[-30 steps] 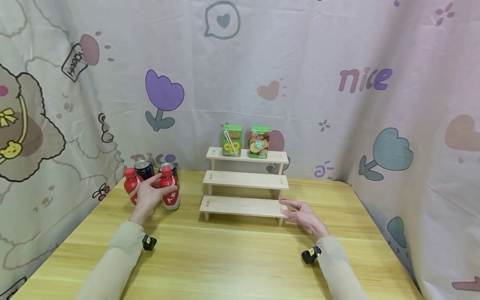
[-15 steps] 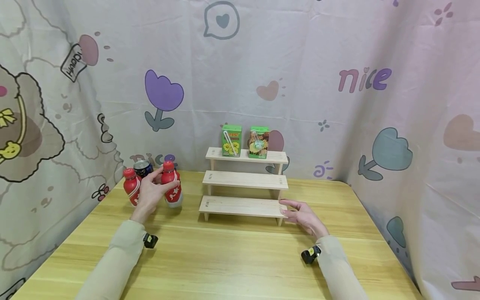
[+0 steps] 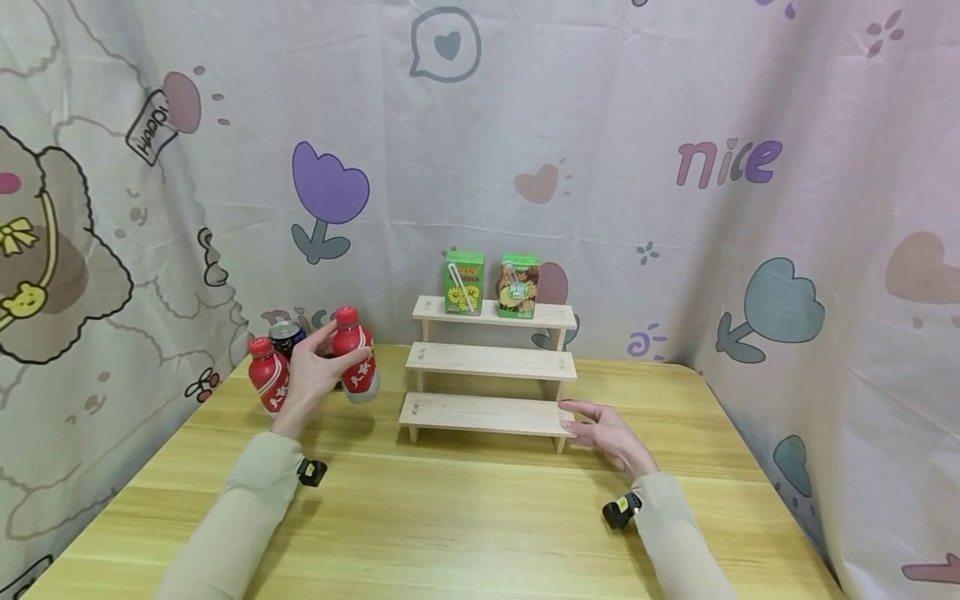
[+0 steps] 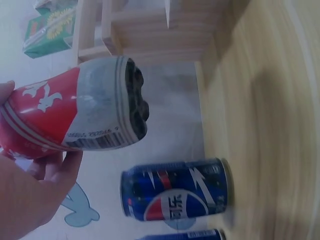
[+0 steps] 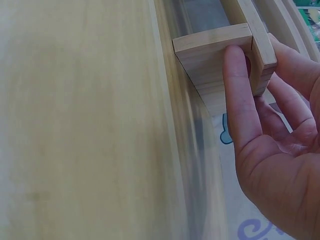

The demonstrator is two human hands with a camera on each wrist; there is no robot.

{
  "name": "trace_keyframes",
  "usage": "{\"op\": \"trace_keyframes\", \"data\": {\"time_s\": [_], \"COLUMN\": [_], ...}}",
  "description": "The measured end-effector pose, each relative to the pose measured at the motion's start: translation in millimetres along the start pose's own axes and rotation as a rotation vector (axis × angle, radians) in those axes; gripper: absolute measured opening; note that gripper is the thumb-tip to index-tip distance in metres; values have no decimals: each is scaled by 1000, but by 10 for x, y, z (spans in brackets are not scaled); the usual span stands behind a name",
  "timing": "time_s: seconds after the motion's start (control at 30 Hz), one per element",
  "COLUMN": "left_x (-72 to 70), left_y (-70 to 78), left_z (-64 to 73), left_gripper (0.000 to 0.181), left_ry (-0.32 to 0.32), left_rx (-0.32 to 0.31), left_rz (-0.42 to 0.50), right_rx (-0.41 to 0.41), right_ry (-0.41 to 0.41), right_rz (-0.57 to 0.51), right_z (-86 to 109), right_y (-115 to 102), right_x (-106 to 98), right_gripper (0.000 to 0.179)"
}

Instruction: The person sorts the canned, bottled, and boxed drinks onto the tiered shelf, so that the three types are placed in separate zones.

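My left hand (image 3: 306, 375) grips a red bottle (image 3: 356, 357) with a red cap and a clear-grey lower part. The bottle is off the table and slightly tilted; its ridged base shows in the left wrist view. A three-tier wooden step shelf (image 3: 480, 410) stands mid-table. At the right end of its lowest tier, my right hand (image 3: 611, 437) pinches the board's corner, the thumb (image 5: 239, 95) against the end piece. Beside my left hand stands a second red bottle (image 3: 267, 377). Two blue cola cans, one nearer (image 4: 175, 190), stand behind, partly hidden in the head view.
On the shelf's top tier stand two green drink cartons, a yellow-flowered one (image 3: 464, 285) and a brown-patterned one (image 3: 518, 287). The middle tier (image 3: 487, 360) is bare wood. A printed curtain (image 3: 615, 100) hangs behind and beside the wooden table (image 3: 465, 517).
My left hand has lifted the red bottle off the table and moved it slightly right and up, tilting it. The right hand stays at the shelf's corner.
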State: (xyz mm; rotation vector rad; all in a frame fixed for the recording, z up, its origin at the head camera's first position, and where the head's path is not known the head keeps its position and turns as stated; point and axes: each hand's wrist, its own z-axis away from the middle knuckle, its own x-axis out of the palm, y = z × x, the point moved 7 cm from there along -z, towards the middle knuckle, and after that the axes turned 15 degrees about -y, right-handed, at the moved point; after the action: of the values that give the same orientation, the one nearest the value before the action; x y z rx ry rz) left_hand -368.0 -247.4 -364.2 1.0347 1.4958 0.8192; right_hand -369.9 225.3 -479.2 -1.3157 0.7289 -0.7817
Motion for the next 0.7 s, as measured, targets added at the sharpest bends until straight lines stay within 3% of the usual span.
{"op": "trace_keyframes", "data": {"time_s": [0.37,0.7], "left_x": [170,379], "left_y": [106,320], "left_z": [-113,-230], "left_gripper": [83,71], "left_ry": [-16,-37], "left_rx": [110,235], "left_rz": [79,98], "right_rx": [-1,4], "right_ry": [-8,-9], "right_rz": [5,0], "right_z": [-10,4], "right_y": [11,5], "right_x": [2,-2], "right_gripper": [55,57]}}
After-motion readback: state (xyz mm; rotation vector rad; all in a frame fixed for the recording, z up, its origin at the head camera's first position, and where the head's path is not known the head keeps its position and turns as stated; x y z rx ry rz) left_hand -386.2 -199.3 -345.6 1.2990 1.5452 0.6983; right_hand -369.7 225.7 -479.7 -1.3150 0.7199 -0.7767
